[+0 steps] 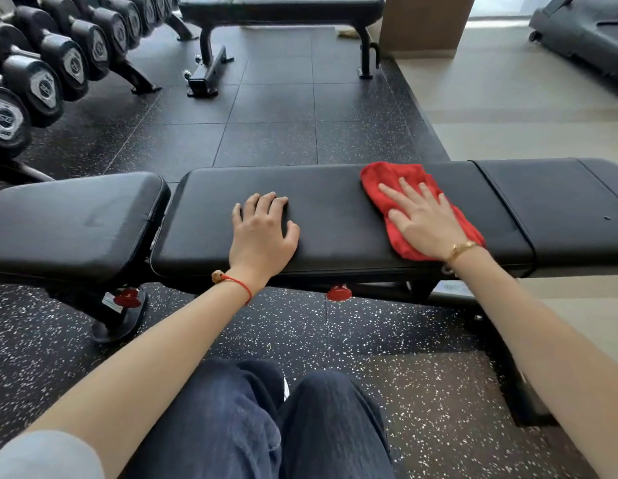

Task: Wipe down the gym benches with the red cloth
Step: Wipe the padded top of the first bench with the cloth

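The right hand point(425, 223) lies flat, fingers straight and spread, pressing the red cloth point(414, 205) onto the long centre pad of the worktop point(335, 216). The flat palm likely spreads pressure over the cloth so that it wipes a broad strip. The cloth sits toward the right end of this pad, just short of the seam to the end pad point(556, 205). The left hand point(262, 233) rests bare on the same pad, left of the cloth and well apart from it, fingers bent at the tips and holding nothing; it probably serves as a brace.

The cloth is a soft, napped fabric, crumpled into a rough oblong. The worktop pads are black, smooth, faintly grained upholstery with rounded corners. Beyond the worktop, a 2nd bench point(283, 8) stands on speckled rubber floor point(266, 133).
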